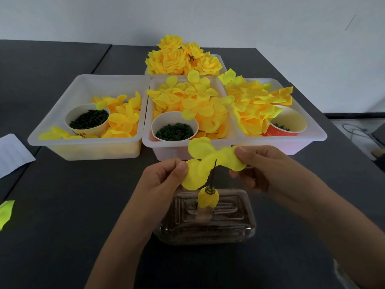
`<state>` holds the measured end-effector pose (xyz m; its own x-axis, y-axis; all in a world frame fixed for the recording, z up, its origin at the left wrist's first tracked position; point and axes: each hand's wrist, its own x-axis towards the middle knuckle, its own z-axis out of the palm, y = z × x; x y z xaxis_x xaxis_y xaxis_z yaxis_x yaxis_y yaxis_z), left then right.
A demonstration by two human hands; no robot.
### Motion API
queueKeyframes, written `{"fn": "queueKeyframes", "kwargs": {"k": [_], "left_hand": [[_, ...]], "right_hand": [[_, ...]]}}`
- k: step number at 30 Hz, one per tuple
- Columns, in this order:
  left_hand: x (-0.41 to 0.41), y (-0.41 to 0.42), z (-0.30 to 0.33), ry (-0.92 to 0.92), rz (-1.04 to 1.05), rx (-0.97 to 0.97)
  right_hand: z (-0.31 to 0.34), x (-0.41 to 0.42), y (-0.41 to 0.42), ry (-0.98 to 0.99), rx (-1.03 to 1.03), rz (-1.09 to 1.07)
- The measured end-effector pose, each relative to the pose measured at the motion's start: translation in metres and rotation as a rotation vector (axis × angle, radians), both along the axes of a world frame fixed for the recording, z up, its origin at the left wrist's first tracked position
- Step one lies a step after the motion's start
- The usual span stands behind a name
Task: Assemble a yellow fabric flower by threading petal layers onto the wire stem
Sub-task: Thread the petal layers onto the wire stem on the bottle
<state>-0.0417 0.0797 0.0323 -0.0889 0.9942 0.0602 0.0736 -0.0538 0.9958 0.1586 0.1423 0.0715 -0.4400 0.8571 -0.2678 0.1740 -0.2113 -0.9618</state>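
A flat yellow petal layer (205, 161) is stretched between both hands just in front of the trays. My left hand (164, 180) pinches its lower left lobe and my right hand (268, 170) pinches its right lobe. The thin dark wire stem (213, 174) stands upright and its tip pokes through the layer's middle. Lower on the stem sit a green ring (210, 190) and a closed yellow bud (208, 198). The stem rises from a clear plastic box (208, 222) on the dark table.
Three white trays hold loose yellow petals: left (87, 142), middle (166, 151), right (308, 130). Each holds a paper cup of green parts (88, 119) (175, 130) (289, 124). Finished yellow flowers (181, 57) fill a tray behind. A stray petal (6, 213) and white paper (12, 153) lie left.
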Motion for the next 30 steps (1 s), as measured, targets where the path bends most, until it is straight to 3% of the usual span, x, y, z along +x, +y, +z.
{"fn": "queueKeyframes", "kwargs": {"k": [8,20,30], "left_hand": [[0.007,0.003,0.011,-0.219,0.038,0.025],[0.006,0.0,0.004,-0.06,0.026,0.063],[0.007,0.002,0.004,-0.123,0.012,0.072]], "right_hand": [[0.006,0.002,0.002,0.088,0.058,0.037],[-0.005,0.004,-0.005,0.057,0.042,-0.016],[-0.003,0.005,-0.009,0.209,0.081,0.021]]}}
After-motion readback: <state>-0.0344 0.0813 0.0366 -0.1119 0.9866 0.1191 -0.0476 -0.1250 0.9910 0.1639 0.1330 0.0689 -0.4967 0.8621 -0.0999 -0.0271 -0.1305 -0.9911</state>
